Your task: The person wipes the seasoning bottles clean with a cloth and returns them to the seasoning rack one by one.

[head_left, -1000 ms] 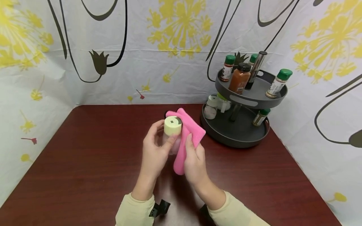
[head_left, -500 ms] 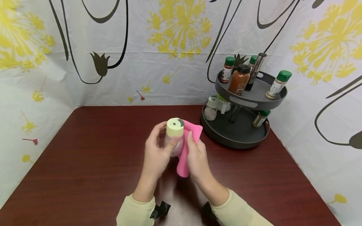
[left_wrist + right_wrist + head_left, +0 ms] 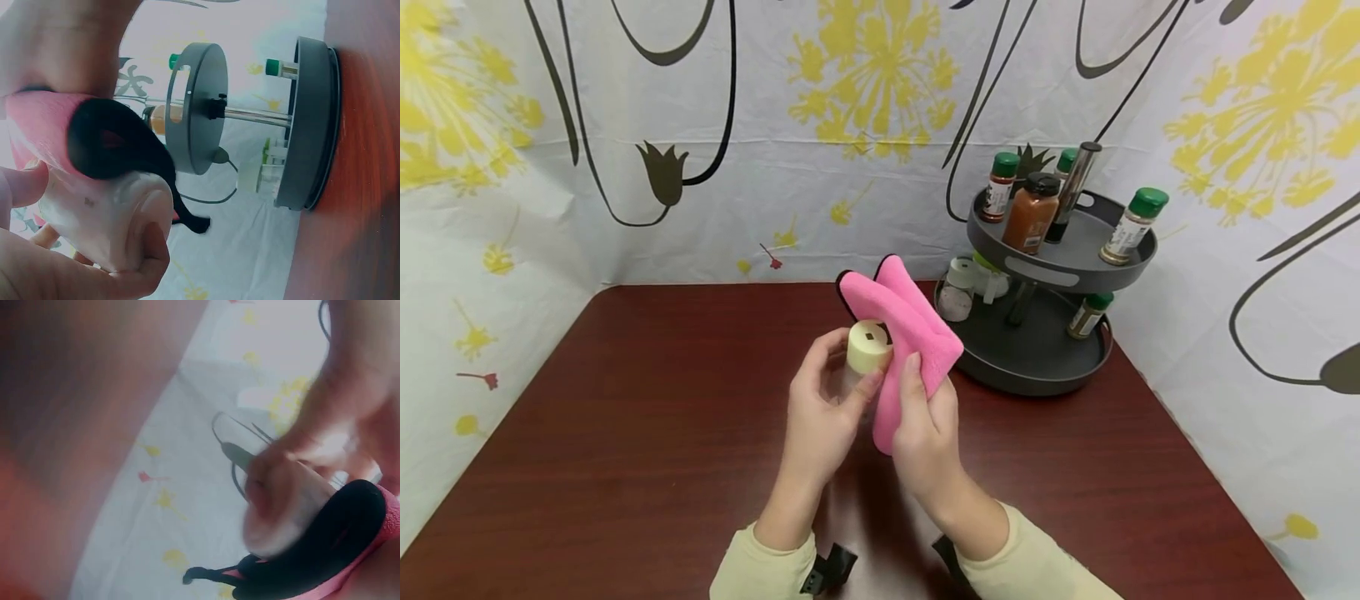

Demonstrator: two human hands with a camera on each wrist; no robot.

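Observation:
My left hand (image 3: 818,421) grips a clear shaker bottle with a pale yellow cap (image 3: 865,352), held above the table. The bottle is upright or slightly tilted, and its lower part is mostly covered. A folded pink cloth (image 3: 917,321) with black edging is held in my right hand (image 3: 927,433), thumb on its near face. The cloth lies against the bottle's right side. In the left wrist view, the bottle's base (image 3: 140,212) shows whitish contents, with curled fingers round it and the cloth's black trim touching it.
A two-tier dark grey turntable (image 3: 1030,379) stands at the back right of the dark red table (image 3: 647,433). Its upper tier holds several spice bottles, including an orange-brown bottle (image 3: 1031,218). On the lower tier is another shaker (image 3: 956,292). A patterned white sheet (image 3: 737,217) hangs behind.
The cloth swings up and forward over the bottle, first dropping lower and then rising with its black edges showing. Both hands shift slightly right, still holding bottle and cloth.

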